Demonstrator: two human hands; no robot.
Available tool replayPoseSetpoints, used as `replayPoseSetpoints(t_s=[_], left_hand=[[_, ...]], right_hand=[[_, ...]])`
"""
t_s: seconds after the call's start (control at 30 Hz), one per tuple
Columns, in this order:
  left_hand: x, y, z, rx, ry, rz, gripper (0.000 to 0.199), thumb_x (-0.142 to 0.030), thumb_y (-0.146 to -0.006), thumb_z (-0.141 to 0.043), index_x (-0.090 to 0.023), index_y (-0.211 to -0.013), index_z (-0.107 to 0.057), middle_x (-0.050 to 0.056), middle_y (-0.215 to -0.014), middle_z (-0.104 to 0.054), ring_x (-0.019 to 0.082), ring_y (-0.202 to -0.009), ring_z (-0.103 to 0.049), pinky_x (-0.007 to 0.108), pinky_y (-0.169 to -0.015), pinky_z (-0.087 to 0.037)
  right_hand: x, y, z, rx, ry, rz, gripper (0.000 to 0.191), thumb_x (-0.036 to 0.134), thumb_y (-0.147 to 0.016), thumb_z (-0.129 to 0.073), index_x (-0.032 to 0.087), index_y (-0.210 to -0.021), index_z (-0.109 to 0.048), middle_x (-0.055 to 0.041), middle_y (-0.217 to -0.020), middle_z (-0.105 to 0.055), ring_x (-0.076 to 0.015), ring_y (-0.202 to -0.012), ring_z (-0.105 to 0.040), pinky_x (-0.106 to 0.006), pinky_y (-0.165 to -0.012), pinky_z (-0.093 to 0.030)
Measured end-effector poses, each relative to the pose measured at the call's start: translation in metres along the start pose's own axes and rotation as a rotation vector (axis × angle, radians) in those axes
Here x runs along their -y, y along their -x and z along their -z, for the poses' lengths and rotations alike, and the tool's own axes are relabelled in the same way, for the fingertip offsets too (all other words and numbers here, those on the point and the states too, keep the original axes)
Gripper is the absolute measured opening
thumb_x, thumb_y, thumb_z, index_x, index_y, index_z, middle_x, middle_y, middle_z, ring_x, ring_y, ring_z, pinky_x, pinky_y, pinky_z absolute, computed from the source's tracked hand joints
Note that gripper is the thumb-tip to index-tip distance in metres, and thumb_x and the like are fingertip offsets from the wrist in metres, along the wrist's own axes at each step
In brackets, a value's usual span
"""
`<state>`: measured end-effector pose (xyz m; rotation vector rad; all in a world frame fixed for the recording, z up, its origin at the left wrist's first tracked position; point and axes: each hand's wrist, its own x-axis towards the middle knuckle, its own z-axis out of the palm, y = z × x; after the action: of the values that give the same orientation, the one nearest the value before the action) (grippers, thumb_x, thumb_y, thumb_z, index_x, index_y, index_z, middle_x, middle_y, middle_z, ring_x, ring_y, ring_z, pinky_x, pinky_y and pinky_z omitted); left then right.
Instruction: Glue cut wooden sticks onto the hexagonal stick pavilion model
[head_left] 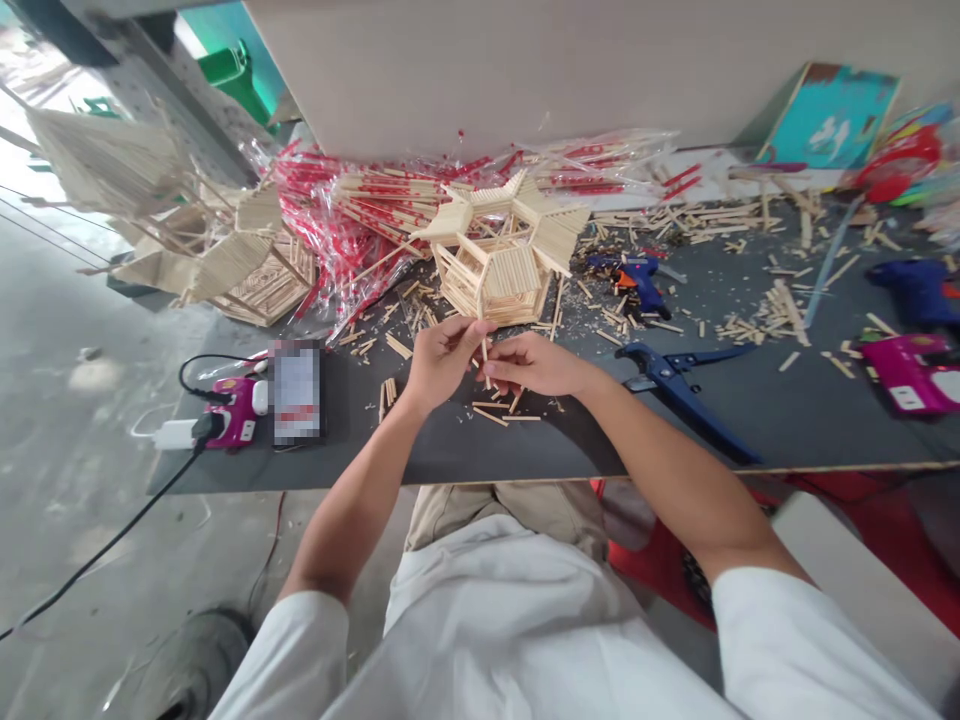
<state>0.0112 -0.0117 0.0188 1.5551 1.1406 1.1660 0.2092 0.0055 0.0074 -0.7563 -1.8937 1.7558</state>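
Between my two hands is a thin wooden stick (484, 350), tilted nearly upright. My left hand (444, 362) pinches its upper part between thumb and fingers. Lower down, my right hand (534, 364) closes on the same stick from the right. Just beyond my fingertips stands a wooden stick model (513, 272) with slatted, pointed roof panels and an open frame below. Short cut sticks (491, 412) lie under and in front of my hands on the dark table (360, 462).
Blue cutters (686, 395) and a blue glue gun (641, 285) lie right of my hands. A phone (297, 392) and pink power socket (238, 412) sit left. Another wooden model (259, 270) stands back left, beside red-and-clear plastic packets (319, 215). A second glue gun (915, 290) is far right.
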Motion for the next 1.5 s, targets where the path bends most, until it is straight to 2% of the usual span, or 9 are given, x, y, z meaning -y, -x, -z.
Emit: replayPoseSetpoints(t_s=[0.4, 0.6, 0.67, 0.77, 0.87, 0.97, 1.2, 1.37, 1.5], left_hand=[[0.009, -0.015, -0.008, -0.039, 0.146, 0.045, 0.044, -0.061, -0.093, -0.072, -0.018, -0.089, -0.081, -0.002, -0.057, -0.060, 0.008, -0.046, -0.053, 0.021, -0.046, -0.041], [0.007, -0.013, -0.010, -0.038, 0.209, 0.047, 0.043, -0.060, -0.094, -0.072, -0.018, -0.089, -0.080, -0.002, -0.059, -0.062, 0.007, -0.046, -0.053, 0.021, -0.045, -0.043], [0.006, -0.013, -0.010, -0.030, 0.217, 0.070, 0.046, -0.063, -0.093, -0.072, -0.018, -0.088, -0.079, -0.002, -0.059, -0.063, 0.007, -0.045, -0.053, 0.020, -0.044, -0.043], [0.004, -0.013, -0.011, -0.019, 0.236, 0.104, 0.048, -0.065, -0.091, -0.073, -0.018, -0.089, -0.078, -0.001, -0.063, -0.068, 0.007, -0.044, -0.055, 0.020, -0.043, -0.043], [0.000, -0.011, -0.011, -0.004, 0.249, 0.135, 0.049, -0.066, -0.091, -0.072, -0.018, -0.093, -0.077, 0.000, -0.066, -0.072, 0.007, -0.043, -0.056, 0.020, -0.041, -0.044], [-0.005, -0.009, -0.010, 0.008, 0.247, 0.175, 0.050, -0.067, -0.092, -0.070, -0.017, -0.095, -0.076, 0.001, -0.067, -0.073, 0.008, -0.042, -0.056, 0.021, -0.040, -0.045], [-0.008, -0.008, 0.000, 0.017, 0.278, 0.201, 0.049, -0.065, -0.094, -0.069, -0.017, -0.100, -0.076, 0.002, -0.069, -0.073, 0.008, -0.046, -0.060, 0.021, -0.042, -0.049], [-0.011, -0.003, 0.012, -0.012, 0.300, 0.256, 0.049, -0.065, -0.090, -0.074, -0.016, -0.099, -0.078, 0.000, -0.059, -0.067, 0.008, -0.042, -0.058, 0.019, -0.036, -0.042], [-0.017, 0.000, 0.013, -0.012, 0.275, 0.255, 0.051, -0.065, -0.090, -0.074, -0.014, -0.098, -0.077, 0.000, -0.059, -0.067, 0.009, -0.041, -0.059, 0.018, -0.036, -0.042]], right_hand=[[0.004, 0.000, 0.002, -0.033, -0.070, -0.005, 0.049, 0.063, -0.098, -0.064, 0.015, -0.090, -0.070, -0.0025, -0.079, -0.070, -0.0113, -0.064, -0.064, -0.023, -0.057, -0.049], [0.027, 0.018, 0.014, 0.016, 0.076, -0.052, 0.044, 0.060, -0.097, -0.068, 0.017, -0.098, -0.077, -0.0057, -0.091, -0.077, -0.0147, -0.076, -0.068, -0.026, -0.063, -0.054], [0.045, 0.029, 0.021, -0.079, 0.144, -0.034, 0.040, 0.056, -0.095, -0.071, 0.019, -0.108, -0.077, -0.0054, -0.094, -0.079, -0.0150, -0.077, -0.070, -0.026, -0.063, -0.053], [0.075, 0.039, 0.035, -0.329, 0.339, 0.091, 0.034, 0.052, -0.097, -0.071, 0.020, -0.103, -0.077, -0.0047, -0.086, -0.078, -0.0150, -0.072, -0.068, -0.028, -0.062, -0.052], [0.090, 0.032, 0.057, -0.646, 0.736, 0.190, 0.020, 0.040, -0.098, -0.069, 0.021, -0.103, -0.076, -0.0065, -0.100, -0.078, -0.0187, -0.086, -0.070, -0.034, -0.080, -0.055], [0.080, 0.018, 0.079, -0.824, 0.888, 0.055, 0.018, 0.029, -0.090, -0.076, 0.021, -0.106, -0.072, -0.0037, -0.084, -0.074, -0.0183, -0.075, -0.067, -0.038, -0.083, -0.057], [0.053, 0.011, 0.080, -0.735, 0.642, 0.017, 0.014, 0.017, -0.089, -0.069, 0.021, -0.101, -0.063, 0.0008, -0.076, -0.070, -0.0144, -0.056, -0.067, -0.031, -0.056, -0.052], [0.078, 0.009, 0.067, -0.747, 0.868, 0.074, 0.004, 0.019, -0.086, -0.074, 0.019, -0.088, -0.071, -0.0032, -0.077, -0.072, -0.0144, -0.064, -0.062, -0.034, -0.067, -0.053], [0.098, -0.004, 0.053, -0.691, 0.949, 0.150, 0.005, 0.020, -0.090, -0.069, 0.019, -0.093, -0.074, -0.0031, -0.081, -0.072, -0.0163, -0.071, -0.065, -0.035, -0.076, -0.055]])
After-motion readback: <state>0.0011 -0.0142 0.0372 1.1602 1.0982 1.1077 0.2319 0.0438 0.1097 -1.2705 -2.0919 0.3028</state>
